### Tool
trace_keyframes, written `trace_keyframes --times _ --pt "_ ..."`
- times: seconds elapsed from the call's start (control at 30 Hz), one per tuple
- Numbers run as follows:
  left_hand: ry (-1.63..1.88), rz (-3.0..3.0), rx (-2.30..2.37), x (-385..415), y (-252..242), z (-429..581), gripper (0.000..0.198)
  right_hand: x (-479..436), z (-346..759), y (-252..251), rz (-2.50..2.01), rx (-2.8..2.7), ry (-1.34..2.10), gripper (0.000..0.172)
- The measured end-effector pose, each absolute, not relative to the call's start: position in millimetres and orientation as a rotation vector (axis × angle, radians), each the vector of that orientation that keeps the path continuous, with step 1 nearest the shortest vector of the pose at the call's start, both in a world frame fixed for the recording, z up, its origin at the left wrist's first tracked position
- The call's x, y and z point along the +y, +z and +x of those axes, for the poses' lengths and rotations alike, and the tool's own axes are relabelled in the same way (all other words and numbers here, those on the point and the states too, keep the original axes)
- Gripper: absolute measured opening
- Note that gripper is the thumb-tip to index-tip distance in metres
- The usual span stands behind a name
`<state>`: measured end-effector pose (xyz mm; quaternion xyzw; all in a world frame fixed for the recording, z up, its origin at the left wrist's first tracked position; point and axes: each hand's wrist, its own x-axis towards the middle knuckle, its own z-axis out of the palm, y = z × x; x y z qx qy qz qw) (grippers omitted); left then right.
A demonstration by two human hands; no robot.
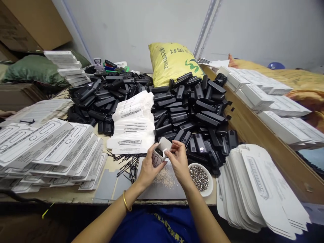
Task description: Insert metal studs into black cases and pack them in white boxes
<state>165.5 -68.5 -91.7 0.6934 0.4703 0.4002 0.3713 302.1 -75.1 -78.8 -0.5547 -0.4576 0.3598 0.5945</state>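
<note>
Above the front middle of the table, a small white printed carton point(157, 159) is held with its end toward me. That end stands open, with a flap point(165, 144) sticking up and something dark visible inside. My left hand point(149, 168) wraps round the carton's left side, thumb in front. At the right edge, my right hand point(180, 162) pinches the carton's end flaps between thumb and fingers. Beneath the hands, small beige bits point(165, 179) lie scattered on a grey sheet point(149, 193). A white bowl point(210, 184) of small shiny metal pieces stands right of my right hand.
Black elongated plastic pieces point(177, 111) heap across the back. Flat white cartons are stacked in the middle point(131, 130) and at right point(255, 182). Printed boxes point(55, 145) pile up at left. Thin black rods point(130, 165) lie near the grey sheet. A wooden board point(275, 145) edges the right side.
</note>
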Motion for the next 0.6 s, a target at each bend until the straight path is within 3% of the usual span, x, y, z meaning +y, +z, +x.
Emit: trace_keyframes --times 0.1,0.37,0.6 --pt "1.048 1.769 1.120 -76.3 -97.5 169.7 0.056 -75.1 288.6 -83.9 -1.236 -0.961 0.979 0.035" --pt "1.083 1.794 0.979 -71.6 -95.6 176.0 0.050 -78.8 275.7 -92.7 -1.216 -0.774 0.832 0.022" --pt "0.960 1.648 1.115 -69.9 -87.5 179.8 0.074 -98.1 277.8 -97.8 -1.222 -1.345 0.381 0.023"
